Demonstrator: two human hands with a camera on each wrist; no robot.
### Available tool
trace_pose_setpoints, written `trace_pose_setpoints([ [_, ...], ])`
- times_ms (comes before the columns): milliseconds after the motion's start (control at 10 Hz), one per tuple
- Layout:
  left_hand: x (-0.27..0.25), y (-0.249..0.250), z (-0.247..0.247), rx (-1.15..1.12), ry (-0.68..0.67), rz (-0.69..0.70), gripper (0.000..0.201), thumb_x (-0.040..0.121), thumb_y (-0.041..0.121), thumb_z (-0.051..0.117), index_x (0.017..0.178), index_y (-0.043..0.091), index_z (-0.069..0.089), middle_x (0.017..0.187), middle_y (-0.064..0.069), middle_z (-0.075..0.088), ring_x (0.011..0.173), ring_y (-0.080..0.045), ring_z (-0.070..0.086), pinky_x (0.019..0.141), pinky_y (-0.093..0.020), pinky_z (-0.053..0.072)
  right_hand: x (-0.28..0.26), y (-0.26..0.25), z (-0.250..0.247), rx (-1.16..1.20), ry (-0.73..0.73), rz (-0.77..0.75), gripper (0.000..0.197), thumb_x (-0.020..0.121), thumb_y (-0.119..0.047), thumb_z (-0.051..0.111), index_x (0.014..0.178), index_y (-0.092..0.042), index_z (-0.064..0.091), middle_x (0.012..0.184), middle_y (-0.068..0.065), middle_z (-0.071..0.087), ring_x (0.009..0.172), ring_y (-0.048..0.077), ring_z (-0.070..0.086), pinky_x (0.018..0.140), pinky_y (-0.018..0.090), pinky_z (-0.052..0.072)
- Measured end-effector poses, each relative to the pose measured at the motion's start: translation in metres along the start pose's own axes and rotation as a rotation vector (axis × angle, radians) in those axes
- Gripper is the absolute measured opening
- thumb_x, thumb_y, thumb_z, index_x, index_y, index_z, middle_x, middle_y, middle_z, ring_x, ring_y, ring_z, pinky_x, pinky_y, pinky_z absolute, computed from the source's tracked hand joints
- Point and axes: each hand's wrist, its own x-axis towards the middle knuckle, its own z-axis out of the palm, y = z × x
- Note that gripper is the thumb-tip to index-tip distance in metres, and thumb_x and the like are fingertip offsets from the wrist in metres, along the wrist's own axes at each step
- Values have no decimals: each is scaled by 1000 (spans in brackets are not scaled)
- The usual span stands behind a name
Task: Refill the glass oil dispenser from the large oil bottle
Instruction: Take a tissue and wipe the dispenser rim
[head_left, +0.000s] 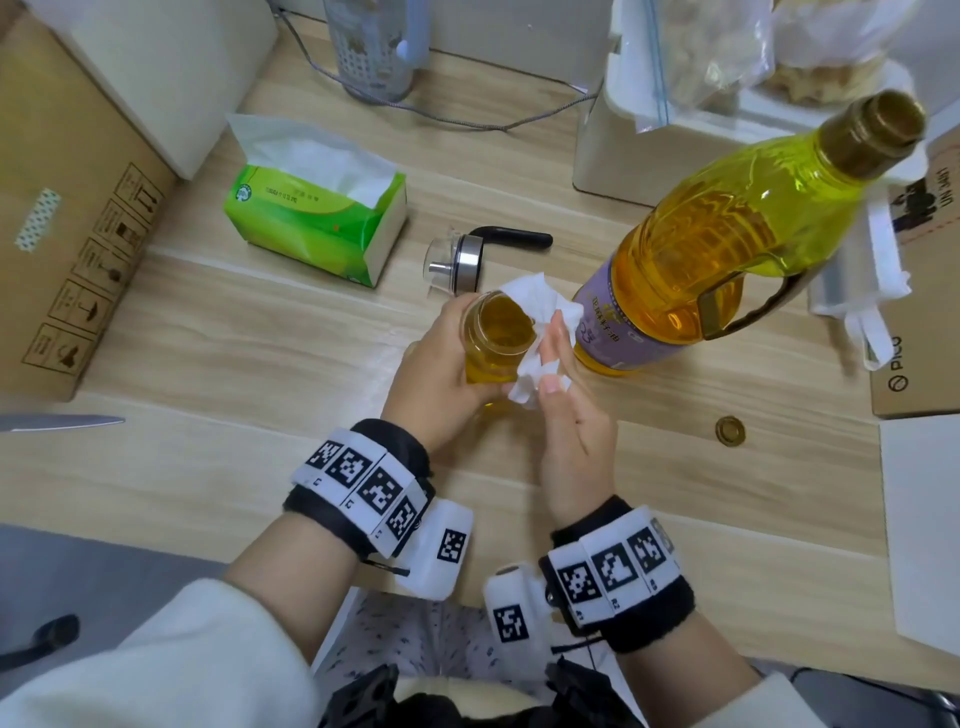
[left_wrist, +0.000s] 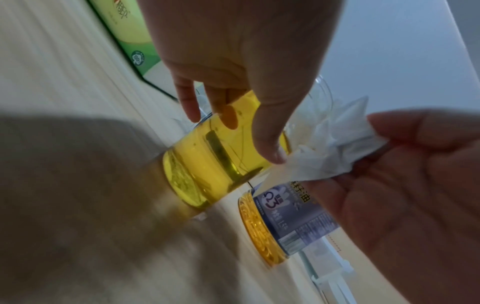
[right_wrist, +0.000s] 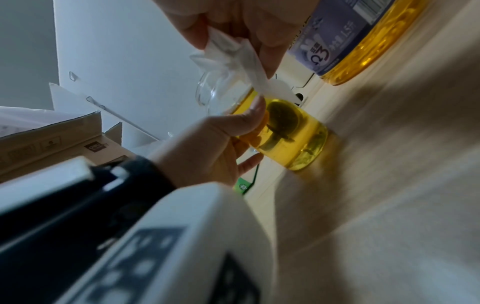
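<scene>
The glass oil dispenser (head_left: 497, 338) stands uncapped on the wooden table, filled with yellow oil, and my left hand (head_left: 447, 364) grips its body. My right hand (head_left: 563, 395) pinches a crumpled white tissue (head_left: 540, 332) against the dispenser's right side. In the left wrist view the dispenser (left_wrist: 215, 164) sits under my fingers with the tissue (left_wrist: 327, 152) beside it. The large oil bottle (head_left: 727, 244) stands open just to the right, its purple label (right_wrist: 335, 39) facing me. The dispenser's spout lid (head_left: 462, 262) with a black handle lies behind on the table. The bottle's gold cap (head_left: 730, 431) lies to the right.
A green tissue pack (head_left: 317, 218) lies back left of the dispenser. A cardboard box (head_left: 67, 218) fills the far left, and a knife blade (head_left: 57, 422) pokes in at the left edge. White containers and bags (head_left: 727, 78) stand behind the bottle; a brown box (head_left: 924, 322) lies at right.
</scene>
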Motion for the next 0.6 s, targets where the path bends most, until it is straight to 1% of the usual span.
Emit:
trace_pose_setpoints([
  [100, -1, 2, 0, -31, 64, -59, 73, 50, 41, 76, 115, 33, 43, 104, 17, 58, 100, -14, 60, 88, -36, 49, -8, 0, -2, 46, -11, 8, 36, 91, -28, 39, 112, -12, 63, 145, -2, 39, 126, -16, 38, 97, 3, 31],
  [200, 3, 8, 4, -43, 97, -84, 64, 53, 48, 73, 108, 31, 46, 103, 12, 61, 97, -10, 61, 83, -29, 49, -11, -9, 0, -5, 3, -100, 35, 92, -29, 38, 111, -15, 63, 143, -6, 39, 131, -8, 37, 103, 8, 30],
  [300, 4, 9, 8, 47, 81, -92, 67, 59, 45, 51, 118, 14, 50, 111, 3, 58, 106, -16, 55, 87, -20, 40, -6, -11, 5, -280, -111, -313, 41, 98, -22, 32, 126, 3, 51, 145, 6, 34, 139, 21, 32, 115, 24, 23],
  [400, -5, 4, 7, -13, 119, -138, 83, 54, 18, 50, 134, 1, 34, 135, -16, 47, 123, -28, 48, 98, -28, 36, 16, -19, 3, -537, -290, -485, 43, 98, -17, 26, 126, 5, 50, 139, 18, 45, 135, 37, 32, 117, 39, 23],
  [500, -4, -8, 11, -31, 105, -217, 59, 75, 2, 56, 131, -1, 38, 130, -21, 52, 117, -31, 52, 89, -24, 38, 32, -21, 10, -880, -304, -630, 49, 98, -19, 21, 113, 2, 63, 124, 17, 63, 121, 37, 54, 109, 44, 31],
  [600, 3, 1, 8, 67, 88, -55, 24, 81, 3, 57, 103, 11, 53, 102, -8, 60, 86, -18, 54, 70, -11, 35, 53, -49, 22, -980, -330, -524, 36, 88, -15, 36, 95, -3, 69, 101, 14, 71, 96, 33, 66, 95, 38, 42],
])
